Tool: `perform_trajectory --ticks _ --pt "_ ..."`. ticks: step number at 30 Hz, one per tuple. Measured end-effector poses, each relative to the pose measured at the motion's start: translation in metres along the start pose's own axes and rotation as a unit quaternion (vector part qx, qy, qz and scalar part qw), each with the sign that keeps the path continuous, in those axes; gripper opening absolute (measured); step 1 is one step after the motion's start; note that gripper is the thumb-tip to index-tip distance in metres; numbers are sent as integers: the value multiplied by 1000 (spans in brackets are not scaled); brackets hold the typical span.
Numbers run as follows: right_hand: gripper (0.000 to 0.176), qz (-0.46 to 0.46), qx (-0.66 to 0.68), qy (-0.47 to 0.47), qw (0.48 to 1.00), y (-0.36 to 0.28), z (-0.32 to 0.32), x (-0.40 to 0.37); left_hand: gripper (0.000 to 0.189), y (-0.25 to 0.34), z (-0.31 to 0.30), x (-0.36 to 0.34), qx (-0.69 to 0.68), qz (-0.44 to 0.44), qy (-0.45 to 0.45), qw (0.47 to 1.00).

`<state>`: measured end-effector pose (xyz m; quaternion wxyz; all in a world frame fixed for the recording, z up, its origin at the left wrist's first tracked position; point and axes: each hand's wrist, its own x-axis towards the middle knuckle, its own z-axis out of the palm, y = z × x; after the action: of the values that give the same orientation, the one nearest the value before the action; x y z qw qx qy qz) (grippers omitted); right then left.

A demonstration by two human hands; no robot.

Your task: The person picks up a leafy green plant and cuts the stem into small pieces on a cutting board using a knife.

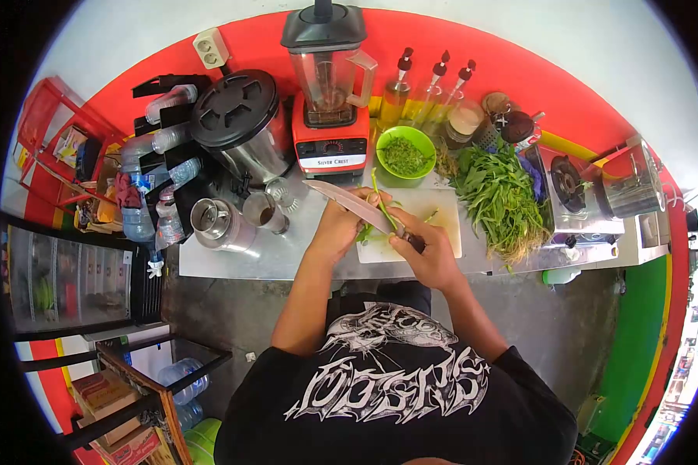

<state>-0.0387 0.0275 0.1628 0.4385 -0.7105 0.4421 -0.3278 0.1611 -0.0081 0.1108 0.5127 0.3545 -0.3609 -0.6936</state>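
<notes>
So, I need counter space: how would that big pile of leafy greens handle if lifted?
The leafy greens would probably flop, as their thin leaves sprawl loosely. Some might slip out, since no tie is visible around the pile.

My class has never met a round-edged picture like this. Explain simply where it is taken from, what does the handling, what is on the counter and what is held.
There is no machine arm here: a person works with two bare hands, and a camera on their head looks forward and down. The right hand grips a knife; the left hand holds a green stem by the blade. On the counter lie a cutting board and, to its right, leafy greens. Behind the board stands a green bowl of chopped greens.
</notes>
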Motion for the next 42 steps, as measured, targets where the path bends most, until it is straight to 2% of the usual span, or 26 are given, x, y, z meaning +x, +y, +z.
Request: perform_trajectory --ticks 2,4,6,10,14,16,18,22,24,30,34,36,37,42 --pt "50 -1 3 2 1000 0 0 -1 24 2 1 1 -21 -10 11 1000" --pt "49 1 7 -2 1000 -1 1 -2 24 7 7 3 -23 51 65 996" --pt "48 -2 31 -7 1000 3 4 -3 22 11 4 3 -6 66 86 994" --pt "48 -2 20 -8 1000 0 3 -3 21 11 2 3 48 34 63 996" --pt "48 -2 18 -15 1000 -3 1 -1 20 16 5 -2 42 59 38 997" --pt "48 -6 17 -14 1000 -4 2 -1 21 12 -3 2 102 106 9 989" --pt "48 1 6 -15 1000 -6 3 -2 16 11 -7 1 111 95 1 989" --pt "48 14 -2 -17 1000 -7 3 -3 17 4 -6 0 193 146 -19 970" --pt "47 6 -12 -14 1000 -10 3 -3 19 1 -6 -1 105 80 -15 991" --pt "51 12 8 -18 1000 -11 2 -8 17 1 -14 4 16 74 11 997" --pt "54 17 -34 -42 998 -9 -4 -7 19 -4 -11 6 23 96 -20 995" --pt "57 10 -35 -55 998 -12 -3 -7 19 -3 -4 4 12 30 -42 999" --pt "57 10 -35 -56 998 -12 -2 -7 20 -8 -7 5 -14 25 -80 996" --pt "62 22 -33 -66 997 -14 1 -7 20 -6 -5 6 -55 7 -121 991"
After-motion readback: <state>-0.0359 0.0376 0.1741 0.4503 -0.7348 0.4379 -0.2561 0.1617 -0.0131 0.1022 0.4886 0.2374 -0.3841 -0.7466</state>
